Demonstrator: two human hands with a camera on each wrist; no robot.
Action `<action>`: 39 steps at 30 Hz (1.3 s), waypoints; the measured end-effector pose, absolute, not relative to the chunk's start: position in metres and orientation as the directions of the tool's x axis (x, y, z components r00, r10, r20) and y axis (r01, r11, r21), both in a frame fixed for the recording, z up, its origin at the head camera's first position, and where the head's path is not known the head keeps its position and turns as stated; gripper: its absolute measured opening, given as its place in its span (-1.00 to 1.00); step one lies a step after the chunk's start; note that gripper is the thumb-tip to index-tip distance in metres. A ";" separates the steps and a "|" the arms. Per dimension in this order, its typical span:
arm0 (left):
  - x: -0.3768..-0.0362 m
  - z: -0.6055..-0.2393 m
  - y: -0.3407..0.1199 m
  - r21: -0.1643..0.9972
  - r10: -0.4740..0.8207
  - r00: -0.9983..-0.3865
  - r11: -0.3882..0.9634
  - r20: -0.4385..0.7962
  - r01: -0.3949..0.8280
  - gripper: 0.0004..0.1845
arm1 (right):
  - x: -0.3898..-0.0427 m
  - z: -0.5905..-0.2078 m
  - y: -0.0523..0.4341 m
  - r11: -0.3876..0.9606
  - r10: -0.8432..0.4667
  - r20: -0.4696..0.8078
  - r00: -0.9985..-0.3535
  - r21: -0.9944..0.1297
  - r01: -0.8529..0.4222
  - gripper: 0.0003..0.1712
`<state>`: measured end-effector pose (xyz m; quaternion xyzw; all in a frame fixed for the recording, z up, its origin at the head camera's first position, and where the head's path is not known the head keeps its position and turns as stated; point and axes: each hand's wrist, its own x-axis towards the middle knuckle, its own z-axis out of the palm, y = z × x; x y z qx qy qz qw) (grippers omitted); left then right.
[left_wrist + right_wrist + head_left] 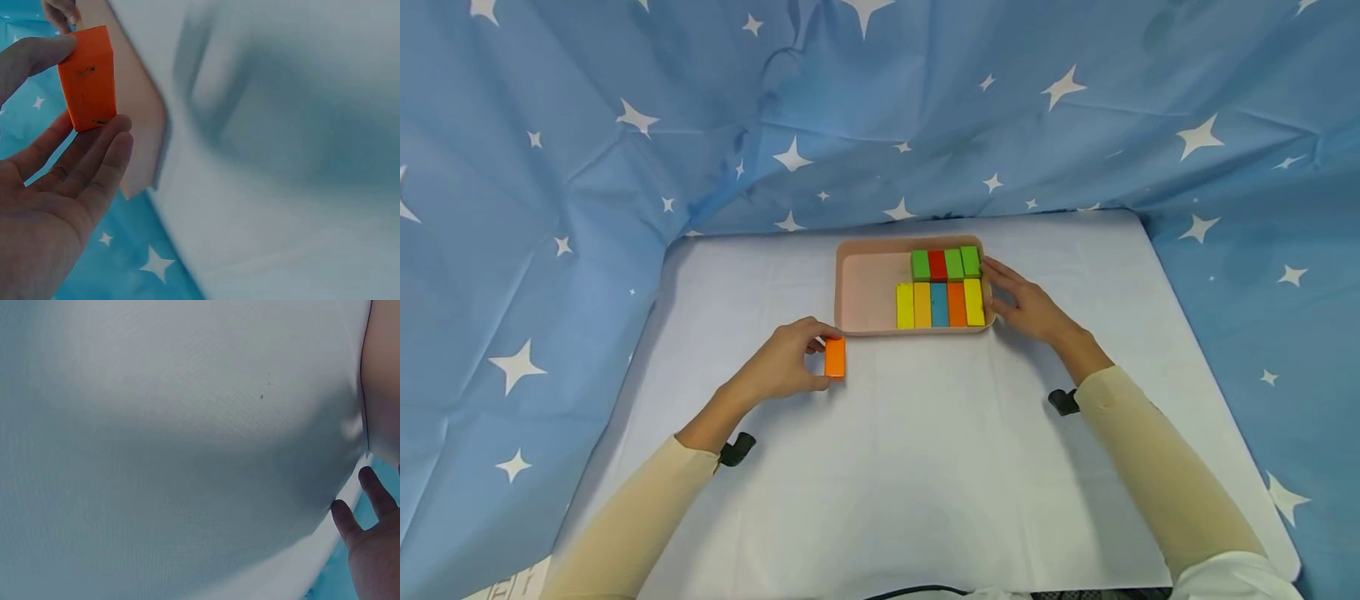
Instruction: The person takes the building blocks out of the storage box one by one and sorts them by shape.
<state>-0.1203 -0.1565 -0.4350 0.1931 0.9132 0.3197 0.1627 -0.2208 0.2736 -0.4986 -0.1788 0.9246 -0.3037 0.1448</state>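
1. Cloth covered the table (925,467): a smooth white sheet with faint creases and a fine weave in the right wrist view, and a blue star-printed drape (550,167) hung in folds behind and at both sides.
2. A shallow pink tray (865,292), rectangular with rounded corners and a low rim, sat near the middle of the far edge of the table.
3. Inside the tray, against its right wall, lay two rows of painted rectangular blocks set side by side. The front row (940,304) ran yellow, amber, blue, orange, yellow; the back row (946,264) ran green, red, green, green and looked shorter.
4. The orange block (835,357) was a plain rectangular bar with flat faces and sharp edges, bright orange; in the left wrist view (89,76) its paint showed small dark scuffs and specks. It stood just outside the tray's near left corner, close above the cloth; I could not tell whether it touched it.
5. The left hand (786,360) pinched the orange block, thumb on one long side and curled fingers (100,156) on the other.
6. The right hand (1026,307) lay by the tray's right wall with fingers straight and spread, tips at the rim near the end green block, gripping nothing.
7. Both arms wore pale cream sleeves (1157,483), each with a small black device at the wrist.
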 end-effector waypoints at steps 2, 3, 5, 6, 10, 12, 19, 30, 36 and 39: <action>-0.115 -0.441 -0.160 0.647 0.451 -0.872 0.726 -0.189 0.235 -0.33 | -0.221 -0.499 0.274 0.748 -0.422 -0.153 -0.894 -0.615 -0.248 -0.23; -0.113 -0.444 -0.162 0.647 0.449 -0.872 0.727 -0.195 0.229 -0.34 | -0.222 -0.499 0.274 0.747 -0.424 -0.149 -0.894 -0.616 -0.251 -0.23; -0.109 -0.450 -0.164 0.652 0.444 -0.872 0.727 -0.206 0.216 -0.34 | -0.222 -0.499 0.273 0.744 -0.424 -0.144 -0.894 -0.618 -0.254 -0.24; -0.107 -0.453 -0.165 0.655 0.441 -0.873 0.726 -0.209 0.210 -0.34 | -0.222 -0.499 0.274 0.742 -0.425 -0.141 -0.894 -0.620 -0.255 -0.25; -0.102 -0.464 -0.166 0.655 0.433 -0.878 0.727 -0.205 0.205 -0.34 | -0.221 -0.501 0.274 0.728 -0.432 -0.133 -0.892 -0.635 -0.258 -0.25; -0.101 -0.468 -0.165 0.649 0.432 -0.880 0.730 -0.197 0.213 -0.33 | -0.221 -0.502 0.274 0.724 -0.433 -0.131 -0.892 -0.639 -0.258 -0.24; -0.096 -0.477 -0.164 0.636 0.435 -0.882 0.736 -0.181 0.232 -0.34 | -0.221 -0.506 0.276 0.736 -0.423 -0.136 -0.896 -0.629 -0.252 -0.24; -0.092 -0.483 -0.164 0.608 0.424 -0.893 0.752 -0.149 0.256 -0.33 | -0.220 -0.503 0.277 0.736 -0.430 -0.151 -0.890 -0.629 -0.249 -0.24; -0.091 -0.483 -0.164 0.591 0.429 -0.893 0.759 -0.138 0.273 -0.32 | -0.220 -0.502 0.277 0.739 -0.432 -0.168 -0.886 -0.629 -0.241 -0.23; -0.093 -0.480 -0.163 0.571 0.433 -0.890 0.770 -0.141 0.284 -0.31 | -0.221 -0.502 0.277 0.743 -0.427 -0.171 -0.888 -0.626 -0.237 -0.22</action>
